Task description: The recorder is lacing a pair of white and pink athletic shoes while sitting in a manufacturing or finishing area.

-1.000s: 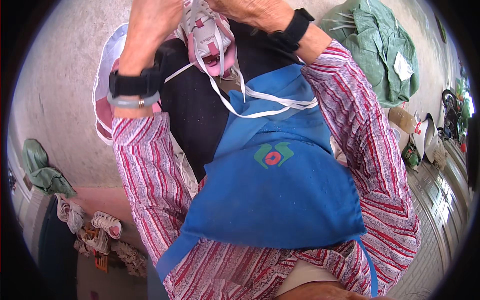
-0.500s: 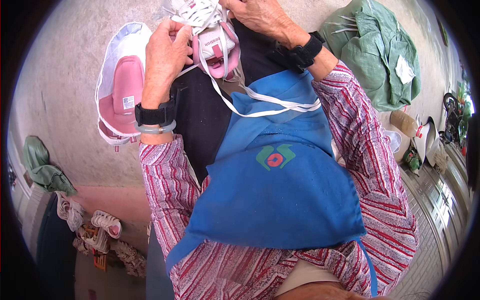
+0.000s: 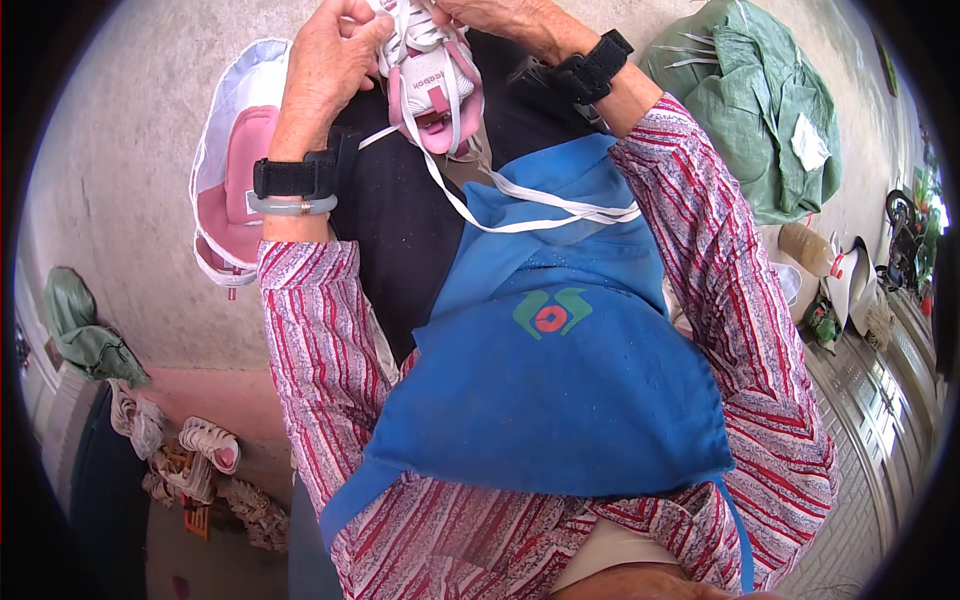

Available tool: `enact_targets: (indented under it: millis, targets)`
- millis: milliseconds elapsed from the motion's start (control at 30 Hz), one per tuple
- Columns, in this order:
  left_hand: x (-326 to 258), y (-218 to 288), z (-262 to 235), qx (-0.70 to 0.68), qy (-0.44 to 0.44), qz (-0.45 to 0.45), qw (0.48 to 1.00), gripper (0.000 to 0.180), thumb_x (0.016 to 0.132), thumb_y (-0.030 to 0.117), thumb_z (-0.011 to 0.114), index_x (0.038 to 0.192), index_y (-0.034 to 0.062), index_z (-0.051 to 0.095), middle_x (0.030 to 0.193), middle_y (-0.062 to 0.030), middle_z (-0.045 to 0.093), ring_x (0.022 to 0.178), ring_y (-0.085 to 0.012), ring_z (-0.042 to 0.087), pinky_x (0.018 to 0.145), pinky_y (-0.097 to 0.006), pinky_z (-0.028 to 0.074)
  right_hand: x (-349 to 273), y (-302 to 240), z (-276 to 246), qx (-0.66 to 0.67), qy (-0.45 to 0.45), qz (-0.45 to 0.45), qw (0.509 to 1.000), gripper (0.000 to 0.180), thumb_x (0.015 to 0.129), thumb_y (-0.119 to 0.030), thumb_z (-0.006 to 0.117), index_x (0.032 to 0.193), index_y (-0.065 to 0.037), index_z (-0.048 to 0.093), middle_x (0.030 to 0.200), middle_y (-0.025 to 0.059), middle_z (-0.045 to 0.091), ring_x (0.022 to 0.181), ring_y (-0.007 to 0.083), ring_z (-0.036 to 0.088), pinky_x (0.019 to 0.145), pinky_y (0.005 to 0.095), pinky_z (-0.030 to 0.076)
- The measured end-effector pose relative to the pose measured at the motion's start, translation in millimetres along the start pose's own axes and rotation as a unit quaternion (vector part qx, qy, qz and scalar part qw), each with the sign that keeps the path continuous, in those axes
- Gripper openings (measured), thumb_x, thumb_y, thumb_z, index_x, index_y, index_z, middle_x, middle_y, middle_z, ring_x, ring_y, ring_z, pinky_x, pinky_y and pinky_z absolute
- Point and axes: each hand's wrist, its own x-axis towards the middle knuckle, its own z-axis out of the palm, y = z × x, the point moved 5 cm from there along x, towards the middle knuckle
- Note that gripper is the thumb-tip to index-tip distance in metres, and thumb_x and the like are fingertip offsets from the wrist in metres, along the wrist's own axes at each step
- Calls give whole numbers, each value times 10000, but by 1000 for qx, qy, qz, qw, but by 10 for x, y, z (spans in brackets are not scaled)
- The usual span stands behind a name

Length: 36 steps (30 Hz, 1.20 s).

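Observation:
A white and pink sneaker rests on my dark-trousered lap at the top of the head view, its tongue toward me. My left hand is at the sneaker's left side, thumb and fingers pinched on a white shoelace. From the other side my right hand reaches the lacing with bent fingers, partly cut off by the upper edge. Long loose lace ends trail over my blue apron. Left of my lap lies a white and pink shoe-shaped piece with a pink inner, partly hidden by my left forearm.
A bulging green sack stands on the concrete floor at right. Beyond it are a bottle of brownish liquid and a pale hat. Several bundled shoe pieces and green cloth lie at lower left.
My left hand and forearm have moved up and slightly left, along the sneaker's lacing. My right forearm has shifted a little left and up. The sneaker stays nearly in place.

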Motion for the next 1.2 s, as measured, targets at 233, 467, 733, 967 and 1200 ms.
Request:
enact_targets:
  millis: [233,467,733,967,1200]
  targets:
    - [136,42,-52,134,44,134,981,293,876,234,467,837,-49,531,757,-223,577,710,-314,577,631,-408,439,-135,-26,-24,8,-63,10,998,231,822,-160,517,767,44,611,657,178,599,612,243,607,562,339,462]
    - [-85,118,-130,-22,-7,-74,997,244,865,243,575,966,22,555,651,-53,560,489,-80,503,428,-209,405,-76,-46,46,-59,-79,-74,992,224,814,-168,508,850,36,591,660,189,585,645,308,603,608,363,468]
    - [-330,-43,91,26,-43,-87,995,193,878,219,564,876,28,536,627,-27,520,451,-68,467,396,-193,389,-168,-270,56,-101,-103,-170,975,282,745,-244,617,819,26,591,738,225,581,709,356,590,629,394,448]
    - [-284,-40,81,-75,-30,-63,995,150,881,158,580,866,10,558,731,-55,597,630,-92,609,483,-219,533,-120,-35,220,-153,-8,-213,965,109,769,-130,561,758,-26,529,677,179,514,650,342,526,646,398,416]
    - [-325,-49,75,-133,-32,-57,989,219,888,250,601,854,39,555,662,-28,566,517,-71,532,456,-194,449,324,116,168,-172,-44,-56,983,164,720,-142,553,678,14,579,641,209,568,639,323,578,569,407,443]
